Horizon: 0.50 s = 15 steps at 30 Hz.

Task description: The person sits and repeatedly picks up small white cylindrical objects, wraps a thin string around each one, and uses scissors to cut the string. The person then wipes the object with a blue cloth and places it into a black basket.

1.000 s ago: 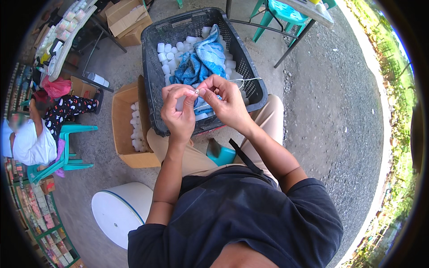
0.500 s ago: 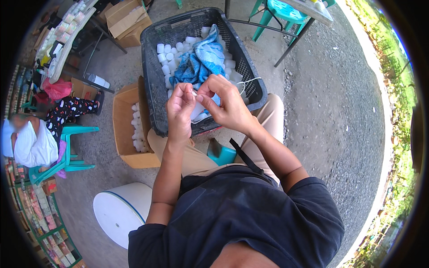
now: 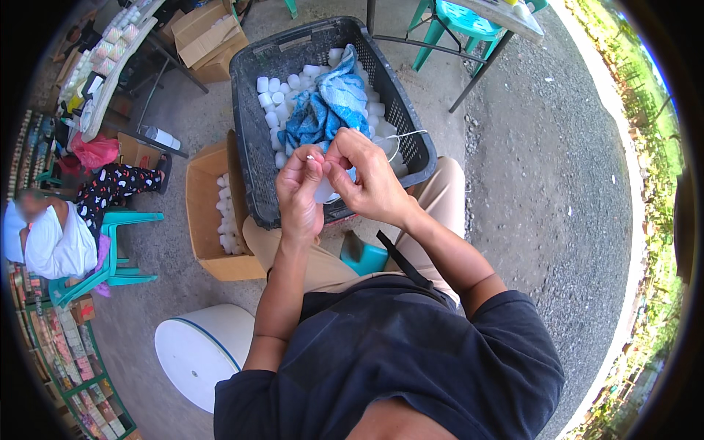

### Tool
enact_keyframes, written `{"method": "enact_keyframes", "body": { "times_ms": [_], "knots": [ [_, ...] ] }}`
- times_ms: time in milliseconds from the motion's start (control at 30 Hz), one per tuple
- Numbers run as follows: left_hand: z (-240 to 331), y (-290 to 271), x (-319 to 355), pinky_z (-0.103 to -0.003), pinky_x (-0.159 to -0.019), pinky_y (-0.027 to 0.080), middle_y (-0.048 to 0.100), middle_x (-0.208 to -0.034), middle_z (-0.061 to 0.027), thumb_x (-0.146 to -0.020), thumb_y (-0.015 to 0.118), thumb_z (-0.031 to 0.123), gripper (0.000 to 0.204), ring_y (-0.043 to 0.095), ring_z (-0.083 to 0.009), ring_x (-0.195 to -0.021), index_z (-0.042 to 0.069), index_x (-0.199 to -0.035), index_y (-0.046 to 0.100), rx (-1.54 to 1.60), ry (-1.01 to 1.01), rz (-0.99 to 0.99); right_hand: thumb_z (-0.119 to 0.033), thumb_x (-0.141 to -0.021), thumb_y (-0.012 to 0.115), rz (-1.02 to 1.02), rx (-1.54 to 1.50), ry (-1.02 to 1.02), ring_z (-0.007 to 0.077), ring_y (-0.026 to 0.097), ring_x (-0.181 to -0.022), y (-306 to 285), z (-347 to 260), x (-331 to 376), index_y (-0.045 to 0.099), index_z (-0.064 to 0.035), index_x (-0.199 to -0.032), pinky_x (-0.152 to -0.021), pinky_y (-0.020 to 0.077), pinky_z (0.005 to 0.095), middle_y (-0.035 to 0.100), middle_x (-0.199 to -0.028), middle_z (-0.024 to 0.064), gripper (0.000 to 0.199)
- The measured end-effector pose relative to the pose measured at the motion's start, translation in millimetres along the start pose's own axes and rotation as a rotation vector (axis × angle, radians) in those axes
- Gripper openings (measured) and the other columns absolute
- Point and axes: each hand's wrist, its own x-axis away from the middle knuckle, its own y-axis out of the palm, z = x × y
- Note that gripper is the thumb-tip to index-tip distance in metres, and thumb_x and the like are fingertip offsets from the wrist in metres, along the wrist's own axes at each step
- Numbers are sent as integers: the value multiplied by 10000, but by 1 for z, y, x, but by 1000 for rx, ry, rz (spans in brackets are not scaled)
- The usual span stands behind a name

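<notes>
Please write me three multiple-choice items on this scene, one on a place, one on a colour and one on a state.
1. Where does the cardboard box stand?
A. to the person's left of the black basket
B. inside the basket
C. on the green chair

2. What colour is the cloth in the basket?
A. red
B. blue
C. yellow

3. How are the left hand and right hand placed?
A. resting on the knees
B. both gripping the basket rim
C. raised together, pinching a small white item

Answers: 1 A, the box sits beside the basket's left wall. 2 B, the cloth lies blue among white pieces. 3 C, the fingertips meet over the basket.
</notes>
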Motion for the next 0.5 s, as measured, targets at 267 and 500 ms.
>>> {"method": "enact_keyframes", "body": {
  "times_ms": [267, 500],
  "knots": [
    [14, -8, -20, -343, -719, 502, 534, -970, -29, -955, 470, 464, 406, 556, -153, -875, 81, -1083, 510, 173, 128, 401, -212, -892, 633, -117, -136, 269, 242, 617, -739, 6, 3, 6, 606, 17, -1017, -664, 480, 352, 630, -860, 151, 263],
    [2, -31, -1, -386, -1011, 397, 501, -1291, -180, -971, 367, 516, 623, 514, -230, -1158, 1, -1322, 376, 160, -155, 183, -96, -886, 595, 26, 12, 51, 346, 612, -673, 36, 24, -2, 578, 7, -897, -611, 466, 393, 615, -746, 176, 104]
  ]
}}
